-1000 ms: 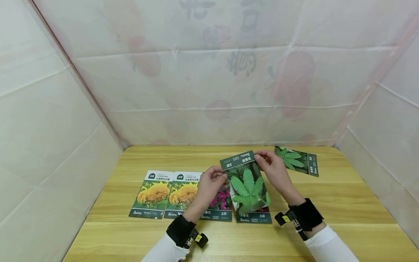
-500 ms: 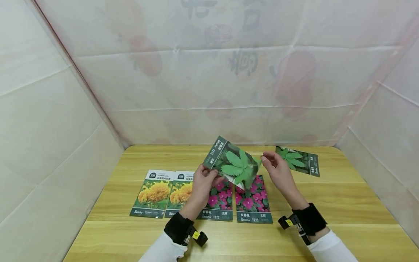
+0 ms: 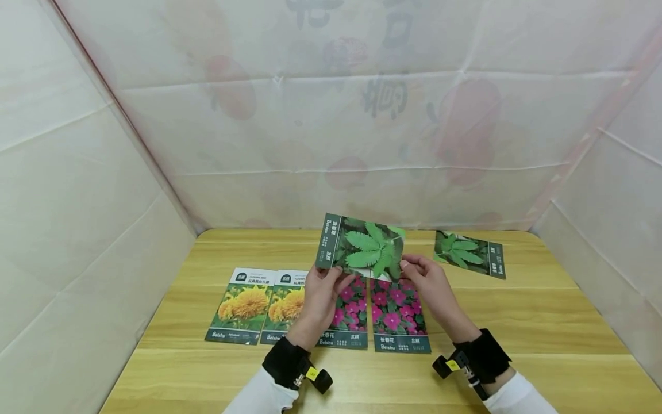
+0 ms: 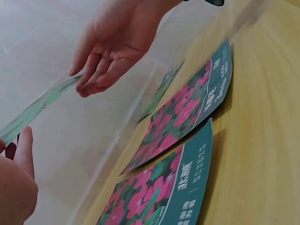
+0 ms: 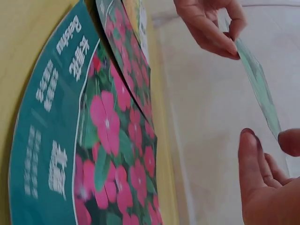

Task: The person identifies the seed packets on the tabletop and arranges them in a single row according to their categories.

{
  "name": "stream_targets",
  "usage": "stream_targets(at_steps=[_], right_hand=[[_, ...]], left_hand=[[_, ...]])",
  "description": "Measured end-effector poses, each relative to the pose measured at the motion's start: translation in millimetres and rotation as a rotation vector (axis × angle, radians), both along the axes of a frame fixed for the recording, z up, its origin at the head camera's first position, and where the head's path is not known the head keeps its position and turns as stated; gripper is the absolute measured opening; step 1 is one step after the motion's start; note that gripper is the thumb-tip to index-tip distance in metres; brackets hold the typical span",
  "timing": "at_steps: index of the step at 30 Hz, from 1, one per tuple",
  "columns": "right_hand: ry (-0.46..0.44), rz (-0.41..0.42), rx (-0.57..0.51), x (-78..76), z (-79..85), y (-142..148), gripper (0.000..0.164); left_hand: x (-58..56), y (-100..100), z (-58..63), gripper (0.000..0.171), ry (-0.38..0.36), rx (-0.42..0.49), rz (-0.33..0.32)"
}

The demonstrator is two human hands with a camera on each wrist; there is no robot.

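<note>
A seed packet (image 3: 362, 247) with a green leaf picture is held sideways above the table, its dark title band to the left. My left hand (image 3: 322, 293) grips its lower left edge, thumb on the front. At the lower right corner, my right hand (image 3: 431, 287) has its thumb and fingers about the edge. The left wrist view shows the packet (image 4: 42, 108) nearly edge-on, spanning both hands. Beneath it lie two seed packets with pink flowers, the right one (image 3: 398, 316) in fuller view and the left one (image 3: 343, 322) partly hidden by my left hand.
Two yellow-flower seed packets lie at the left, the outer one (image 3: 243, 307) whole and the inner one (image 3: 281, 305) partly covered by my left hand. Another green-leaf packet (image 3: 470, 254) lies at the back right of the wooden table (image 3: 522, 345). Pale cloth walls (image 3: 310, 144) enclose the table.
The held packet has turned counterclockwise from near upright to sideways and risen off the pink packets. My right hand has shifted from its title end to the opposite end.
</note>
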State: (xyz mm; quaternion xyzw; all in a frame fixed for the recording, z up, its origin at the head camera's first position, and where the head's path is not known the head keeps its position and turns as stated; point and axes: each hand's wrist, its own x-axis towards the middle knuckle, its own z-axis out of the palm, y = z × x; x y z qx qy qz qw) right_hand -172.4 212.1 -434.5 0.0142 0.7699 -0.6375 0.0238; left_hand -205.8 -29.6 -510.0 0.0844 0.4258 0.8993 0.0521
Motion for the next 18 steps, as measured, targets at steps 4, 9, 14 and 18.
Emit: stream_targets(at_steps=[4,9,14,18], right_hand=[[-0.035,-0.048,0.018,0.4,3.1,-5,0.046],[-0.029,-0.080,0.038,-1.7,2.3,-7,0.041],[-0.004,-0.108,0.091,-8.1,1.4,-4,0.040],[0.008,-0.125,0.112,-15.5,2.7,5,0.040]], left_hand=[[16.3,3,35.2,0.055,-0.060,-0.032,0.022],[13.6,3,22.1,0.055,-0.006,-0.083,0.007],[17.8,0,33.1,0.051,-0.060,-0.098,-0.009],[24.3,-9,53.5,0.041,-0.106,-0.083,0.009]])
